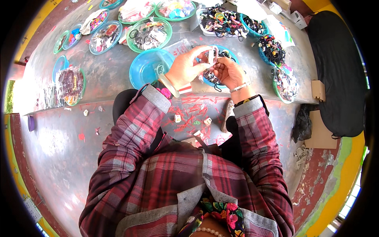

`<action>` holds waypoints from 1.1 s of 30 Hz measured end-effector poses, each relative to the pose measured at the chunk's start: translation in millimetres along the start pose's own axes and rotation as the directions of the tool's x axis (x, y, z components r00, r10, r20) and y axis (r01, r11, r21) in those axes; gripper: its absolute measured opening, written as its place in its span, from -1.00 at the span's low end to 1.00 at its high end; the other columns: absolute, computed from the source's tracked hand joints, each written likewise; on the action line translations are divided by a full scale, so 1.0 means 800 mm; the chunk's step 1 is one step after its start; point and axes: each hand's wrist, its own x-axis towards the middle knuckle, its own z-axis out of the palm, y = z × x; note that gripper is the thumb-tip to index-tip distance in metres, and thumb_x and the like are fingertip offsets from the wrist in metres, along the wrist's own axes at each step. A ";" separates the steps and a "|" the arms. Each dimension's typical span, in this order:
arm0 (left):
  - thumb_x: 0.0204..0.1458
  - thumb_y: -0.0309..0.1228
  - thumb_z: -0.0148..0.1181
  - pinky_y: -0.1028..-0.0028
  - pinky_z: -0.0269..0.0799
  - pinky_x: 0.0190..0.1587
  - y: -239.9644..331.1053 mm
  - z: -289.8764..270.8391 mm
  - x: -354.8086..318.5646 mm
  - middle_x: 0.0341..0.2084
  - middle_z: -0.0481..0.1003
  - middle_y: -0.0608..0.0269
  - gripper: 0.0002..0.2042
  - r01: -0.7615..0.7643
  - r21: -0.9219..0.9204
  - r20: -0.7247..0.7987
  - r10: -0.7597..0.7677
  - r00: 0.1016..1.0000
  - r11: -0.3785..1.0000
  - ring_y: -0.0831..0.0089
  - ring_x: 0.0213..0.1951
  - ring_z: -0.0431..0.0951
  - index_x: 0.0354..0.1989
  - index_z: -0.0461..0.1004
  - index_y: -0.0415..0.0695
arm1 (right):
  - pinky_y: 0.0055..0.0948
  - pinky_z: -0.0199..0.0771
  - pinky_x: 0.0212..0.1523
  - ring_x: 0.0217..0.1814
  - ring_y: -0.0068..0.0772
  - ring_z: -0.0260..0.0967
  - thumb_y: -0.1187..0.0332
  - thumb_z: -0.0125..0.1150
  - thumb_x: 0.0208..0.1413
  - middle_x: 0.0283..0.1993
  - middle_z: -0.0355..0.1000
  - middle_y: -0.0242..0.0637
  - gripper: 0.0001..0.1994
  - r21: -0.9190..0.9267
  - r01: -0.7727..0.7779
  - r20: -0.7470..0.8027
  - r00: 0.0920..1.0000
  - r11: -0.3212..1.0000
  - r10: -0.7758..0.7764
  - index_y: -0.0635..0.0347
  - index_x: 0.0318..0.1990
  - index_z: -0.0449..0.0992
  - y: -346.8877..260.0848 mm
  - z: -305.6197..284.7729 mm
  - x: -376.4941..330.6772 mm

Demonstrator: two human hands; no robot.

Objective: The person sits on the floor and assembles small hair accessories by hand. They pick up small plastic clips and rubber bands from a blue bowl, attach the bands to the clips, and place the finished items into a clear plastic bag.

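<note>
Both my hands meet above a blue basket of dark hair ties [215,81], which they partly cover. In my left hand [185,68], thumb and fingers are closed around a small pale hair tie [213,54], a whitish-pink loop standing up between the fingertips. My right hand [231,74] has its fingers bent in a pinch at the lower side of that loop. The exact hold of the right fingertips is too small to make out. Just left of my left wrist stands a blue plastic basin [147,67] with a clear plastic bag at its right side.
Beyond lie a green basket of packaged black bands [150,34], a white tub of hair ties [223,23] and several more baskets. At right are a basket of small accessories [285,83] and a black covered object [335,75]. Red scraps [189,118] litter the lower floor.
</note>
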 end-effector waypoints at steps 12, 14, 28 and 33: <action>-0.06 -0.61 0.09 0.60 0.39 -0.44 -0.005 -0.008 0.005 -0.41 0.44 0.29 -0.61 0.118 -0.104 0.012 -0.117 0.993 0.988 0.61 -0.47 0.43 0.01 0.26 -0.21 | -0.53 0.42 -0.33 -0.36 -0.50 0.41 0.38 0.17 -0.05 -0.35 0.45 -0.28 -0.77 -0.805 0.553 0.264 0.659 0.216 -0.704 0.29 -0.23 0.44 -0.011 0.025 -0.028; -0.06 -0.61 0.10 0.60 0.39 -0.41 0.000 -0.009 0.003 -0.43 0.43 0.31 -0.65 0.162 -0.101 0.032 -0.160 0.987 0.982 0.62 -0.45 0.43 -0.04 0.29 -0.24 | -0.54 0.41 -0.31 -0.32 -0.52 0.40 0.37 0.21 -0.07 -0.31 0.45 -0.27 -0.73 -0.797 0.552 0.361 0.761 0.245 -0.539 0.29 -0.19 0.43 -0.019 0.037 -0.043; -0.06 -0.62 0.05 0.56 0.42 -0.31 -0.014 -0.008 0.000 -0.38 0.41 0.30 -0.72 0.205 -0.095 0.105 -0.195 0.975 0.974 0.58 -0.33 0.46 -0.11 0.33 -0.26 | -0.51 0.42 -0.31 -0.38 -0.42 0.43 0.39 0.25 -0.18 -0.37 0.44 -0.22 -0.68 -0.809 0.558 0.450 0.789 0.182 -0.417 0.20 -0.18 0.46 -0.005 0.014 -0.027; -0.08 -0.62 -0.01 0.57 0.41 -0.34 -0.006 0.000 -0.001 -0.43 0.39 0.32 -0.72 0.144 0.055 0.039 -0.147 0.988 0.988 0.61 -0.37 0.43 -0.12 0.33 -0.26 | -0.36 0.43 -0.35 -0.38 -0.18 0.42 0.39 0.21 -0.19 -0.40 0.39 -0.13 -0.72 -0.816 0.565 0.533 0.658 -0.119 -0.532 0.21 -0.24 0.43 0.004 0.029 -0.034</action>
